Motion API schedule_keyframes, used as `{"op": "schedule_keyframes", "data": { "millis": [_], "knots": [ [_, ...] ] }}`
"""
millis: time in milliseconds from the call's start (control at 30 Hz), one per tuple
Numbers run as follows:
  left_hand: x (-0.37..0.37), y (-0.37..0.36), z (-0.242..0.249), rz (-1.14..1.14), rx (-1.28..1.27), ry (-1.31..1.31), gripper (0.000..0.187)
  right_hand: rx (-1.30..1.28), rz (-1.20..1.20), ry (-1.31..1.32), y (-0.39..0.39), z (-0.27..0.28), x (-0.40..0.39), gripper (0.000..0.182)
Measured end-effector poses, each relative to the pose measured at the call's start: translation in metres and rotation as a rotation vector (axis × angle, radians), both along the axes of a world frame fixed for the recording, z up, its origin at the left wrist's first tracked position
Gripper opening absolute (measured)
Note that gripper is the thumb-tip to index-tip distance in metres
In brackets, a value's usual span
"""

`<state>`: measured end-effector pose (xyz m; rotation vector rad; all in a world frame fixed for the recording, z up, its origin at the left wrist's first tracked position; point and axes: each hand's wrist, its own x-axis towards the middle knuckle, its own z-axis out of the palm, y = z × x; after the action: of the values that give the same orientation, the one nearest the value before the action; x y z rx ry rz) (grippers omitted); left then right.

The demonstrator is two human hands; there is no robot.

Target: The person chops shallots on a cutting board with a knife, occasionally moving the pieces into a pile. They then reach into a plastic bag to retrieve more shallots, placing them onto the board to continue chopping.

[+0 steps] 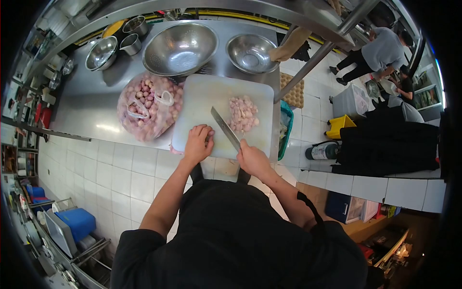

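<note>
My right hand (253, 158) grips the handle of a kitchen knife (224, 128), whose broad blade points away and to the left over the white cutting board (201, 96). At the board's near left edge, my left hand (199, 143) rests with fingers curled in; whatever they may hold is hidden. Right of the blade lies a pile of peeled pinkish shallots (244, 113). Against the board's left side sits a clear plastic bag (144, 126) full of small, round, pink-purple shallots, with its white handles loose on top.
A large steel colander (180, 50) and a smaller steel bowl (250, 54) stand behind the board. More steel bowls (102, 54) are at the back left. A metal post (308, 72) rises at the right, near egg trays (291, 90) and a teal crate (286, 127). Two people (382, 50) are far right.
</note>
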<state>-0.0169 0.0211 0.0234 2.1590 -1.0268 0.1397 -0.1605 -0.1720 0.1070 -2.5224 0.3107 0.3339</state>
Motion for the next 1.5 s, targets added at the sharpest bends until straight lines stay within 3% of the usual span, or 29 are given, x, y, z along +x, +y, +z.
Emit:
{"op": "schedule_keyframes", "data": {
  "millis": [267,433,533,933,1067,1133,1267,1333,1500],
  "knots": [
    [-0.001,-0.007,0.008,-0.014,-0.119,-0.051,0.018,-0.068,0.035,0.02,0.014,0.014,0.004,0.023],
    [0.003,-0.008,0.009,-0.034,-0.049,-0.001,0.019,-0.091,0.068,0.044,0.017,-0.003,0.005,0.03],
    [0.003,-0.004,0.006,-0.05,-0.031,0.019,0.02,-0.081,0.059,0.063,0.019,0.003,0.005,0.024],
    [-0.002,-0.002,0.004,-0.048,-0.061,-0.04,0.02,-0.065,0.059,0.052,0.019,0.023,0.009,0.025],
    [-0.001,-0.003,0.001,-0.057,-0.065,-0.039,0.021,-0.087,0.084,0.034,0.014,0.0,0.011,0.023],
    [-0.002,0.0,0.003,-0.049,-0.063,-0.042,0.021,-0.107,0.054,0.102,0.02,0.021,0.012,0.023],
    [-0.001,-0.002,0.0,-0.06,-0.083,-0.052,0.023,-0.101,0.081,0.021,0.013,-0.009,0.008,0.023],
    [-0.003,-0.001,0.001,-0.052,-0.076,-0.057,0.023,-0.119,0.069,0.077,0.019,0.021,0.01,0.022],
    [0.0,-0.003,0.0,-0.057,-0.076,-0.08,0.025,-0.094,0.083,0.041,0.015,0.013,0.009,0.023]
  ]
}}
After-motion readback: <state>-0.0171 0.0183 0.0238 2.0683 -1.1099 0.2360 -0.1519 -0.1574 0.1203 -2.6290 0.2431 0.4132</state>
